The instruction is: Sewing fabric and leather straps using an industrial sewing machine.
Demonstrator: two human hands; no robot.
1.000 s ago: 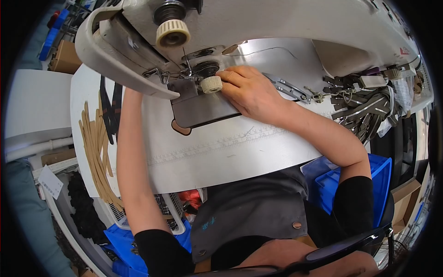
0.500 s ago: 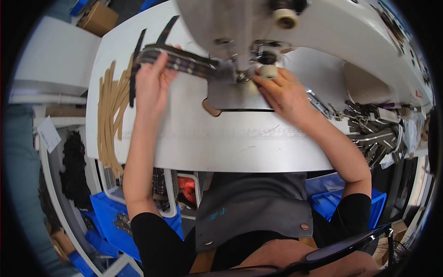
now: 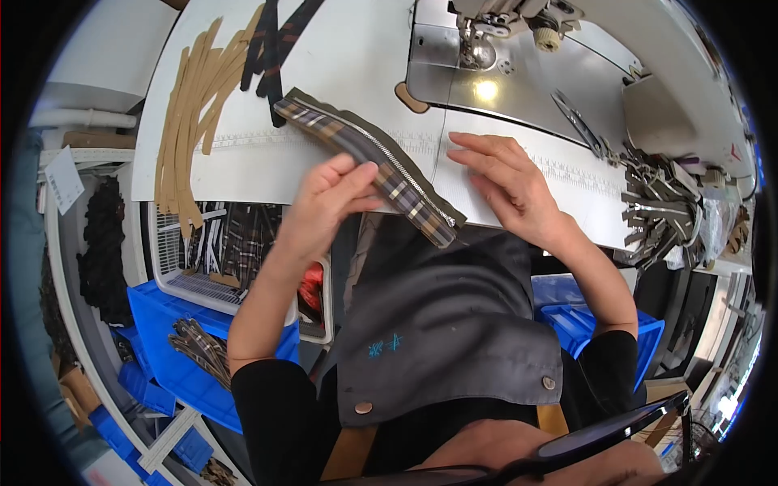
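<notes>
While the plaid strip (image 3: 366,147) is pinched near its middle between the thumb and curled fingers of the left hand (image 3: 320,206), the right hand (image 3: 515,186) is held just beside the strip's lower end, apart from it, its fingers loosely spread. The strip is slanted across the front edge of the white counter (image 3: 348,49), and a silver zipper (image 3: 397,158) is seen along its olive border. Beyond the hands, a sewing machine (image 3: 478,40) is mounted over a metal plate (image 3: 535,89), from which a thin thread (image 3: 442,138) is trailed toward the strip. At the left, tan strips (image 3: 185,121) and black strips (image 3: 269,61) are laid out; at the right, metal snips (image 3: 577,123) are placed beside a heap of dark zippered pieces (image 3: 660,211).
</notes>
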